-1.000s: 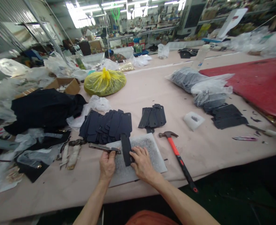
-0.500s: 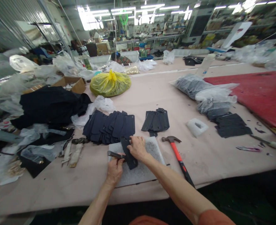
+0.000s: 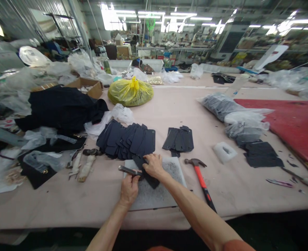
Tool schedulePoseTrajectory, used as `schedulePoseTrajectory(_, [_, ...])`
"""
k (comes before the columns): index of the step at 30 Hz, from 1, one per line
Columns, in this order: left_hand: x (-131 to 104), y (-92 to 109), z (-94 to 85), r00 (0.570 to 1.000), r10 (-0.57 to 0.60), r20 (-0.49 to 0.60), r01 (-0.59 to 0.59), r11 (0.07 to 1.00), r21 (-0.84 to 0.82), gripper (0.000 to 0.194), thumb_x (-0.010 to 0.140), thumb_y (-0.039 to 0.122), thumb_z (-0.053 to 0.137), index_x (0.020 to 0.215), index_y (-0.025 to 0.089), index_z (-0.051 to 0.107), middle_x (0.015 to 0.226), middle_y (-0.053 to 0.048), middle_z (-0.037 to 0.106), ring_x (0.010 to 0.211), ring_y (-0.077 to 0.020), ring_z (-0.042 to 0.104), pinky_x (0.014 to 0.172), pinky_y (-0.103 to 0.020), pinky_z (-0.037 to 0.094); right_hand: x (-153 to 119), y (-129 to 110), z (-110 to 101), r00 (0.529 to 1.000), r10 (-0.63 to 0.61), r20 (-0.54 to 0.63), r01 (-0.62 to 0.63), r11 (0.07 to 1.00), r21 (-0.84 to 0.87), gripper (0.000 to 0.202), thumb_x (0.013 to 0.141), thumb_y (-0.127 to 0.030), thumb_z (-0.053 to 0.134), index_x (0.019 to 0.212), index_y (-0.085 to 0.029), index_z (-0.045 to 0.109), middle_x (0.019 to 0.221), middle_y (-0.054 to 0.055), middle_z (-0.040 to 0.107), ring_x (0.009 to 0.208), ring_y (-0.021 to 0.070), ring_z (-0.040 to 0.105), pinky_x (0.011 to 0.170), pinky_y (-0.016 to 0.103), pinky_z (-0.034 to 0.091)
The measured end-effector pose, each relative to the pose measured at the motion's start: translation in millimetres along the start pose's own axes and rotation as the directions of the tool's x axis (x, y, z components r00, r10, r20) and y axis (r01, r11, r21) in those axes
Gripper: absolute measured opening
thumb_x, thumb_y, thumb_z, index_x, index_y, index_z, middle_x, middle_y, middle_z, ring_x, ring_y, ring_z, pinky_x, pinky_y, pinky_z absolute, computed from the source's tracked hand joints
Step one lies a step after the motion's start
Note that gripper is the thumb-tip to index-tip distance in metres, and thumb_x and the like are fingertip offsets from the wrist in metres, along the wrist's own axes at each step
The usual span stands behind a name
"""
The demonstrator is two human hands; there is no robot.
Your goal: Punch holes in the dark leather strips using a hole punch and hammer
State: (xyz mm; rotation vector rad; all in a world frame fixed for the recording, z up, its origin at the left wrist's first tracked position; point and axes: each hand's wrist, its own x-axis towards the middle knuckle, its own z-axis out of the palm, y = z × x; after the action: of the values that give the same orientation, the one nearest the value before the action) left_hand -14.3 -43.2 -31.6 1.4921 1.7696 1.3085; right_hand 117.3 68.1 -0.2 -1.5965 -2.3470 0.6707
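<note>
My left hand (image 3: 129, 191) is closed around a metal punch (image 3: 129, 170), a short dark bar lying nearly level, its inner end over a dark navy piece (image 3: 151, 180). With bent fingers, my right hand (image 3: 154, 165) presses and grips the upper part of this narrow strip. It lies slanted on a white, scuffed board (image 3: 173, 170). Just behind the board is a fanned stack of similar dark pieces (image 3: 128, 139), and a smaller stack (image 3: 179, 138) sits to its right. A claw hammer (image 3: 201, 177) with a red and black handle rests right of the board.
Worn hammers with wrapped handles (image 3: 86, 168) lie to the left, near black cloth (image 3: 62, 108). A yellow bag (image 3: 130, 92) stands farther back. To the right are a white block (image 3: 224, 152), bagged dark pieces (image 3: 219, 104), pink-handled tweezers (image 3: 279, 183) and a red sheet (image 3: 287, 122).
The whole view has shifted, so the table things appear farther right. The dark strip under my right hand now slants more. Both hands keep their holds.
</note>
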Motion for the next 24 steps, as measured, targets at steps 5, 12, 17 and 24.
schedulePoseTrajectory(5, [0, 0, -1.1, 1.000, 0.018, -0.010, -0.018, 1.000, -0.011, 0.025, 0.089, 0.030, 0.049, 0.095, 0.018, 0.070, 0.093, -0.007, 0.075, 0.086, -0.0237, 0.071, 0.078, -0.035, 0.058, 7, -14, 10, 0.998, 0.040, -0.052, -0.039, 0.999, 0.038, 0.020, 0.078, -0.030, 0.064, 0.094, -0.020, 0.070, 0.104, 0.009, 0.069, 0.106, 0.0270, 0.055, 0.098, 0.041, 0.033])
schedulePoseTrajectory(12, [-1, 0, 0.3, 1.000, 0.015, 0.010, -0.015, 0.999, -0.045, 0.026, 0.091, 0.030, 0.047, 0.094, 0.019, 0.070, 0.090, -0.008, 0.074, 0.082, -0.0231, 0.071, 0.075, -0.035, 0.059, 42, 53, -71, 0.968, 0.174, -0.181, -0.161, 0.983, 0.083, 0.022, 0.086, -0.029, 0.048, 0.091, -0.017, 0.065, 0.079, 0.003, 0.068, 0.074, 0.0182, 0.061, 0.068, 0.027, 0.044])
schedulePoseTrajectory(17, [0, -1, 1.2, 0.996, 0.084, -0.007, -0.084, 0.996, -0.017, 0.025, 0.091, 0.029, 0.047, 0.094, 0.019, 0.069, 0.089, -0.008, 0.075, 0.082, -0.0229, 0.072, 0.072, -0.032, 0.059, 74, 94, -142, 0.889, 0.271, -0.368, -0.282, 0.959, 0.025, 0.045, 0.087, -0.027, 0.050, 0.127, -0.007, 0.050, 0.127, 0.022, 0.057, 0.116, 0.0293, 0.053, 0.093, 0.038, 0.038])
schedulePoseTrajectory(24, [-1, -4, 3.7, 0.993, 0.119, 0.001, -0.119, 0.993, 0.019, 0.024, 0.093, 0.029, 0.047, 0.095, 0.019, 0.069, 0.091, -0.009, 0.075, 0.080, -0.0227, 0.073, 0.071, -0.032, 0.061, 68, 31, -44, 0.967, 0.226, -0.115, -0.223, 0.974, 0.037, 0.033, 0.081, -0.043, 0.063, 0.102, -0.017, 0.064, 0.098, 0.010, 0.069, 0.092, 0.0244, 0.065, 0.079, 0.032, 0.046])
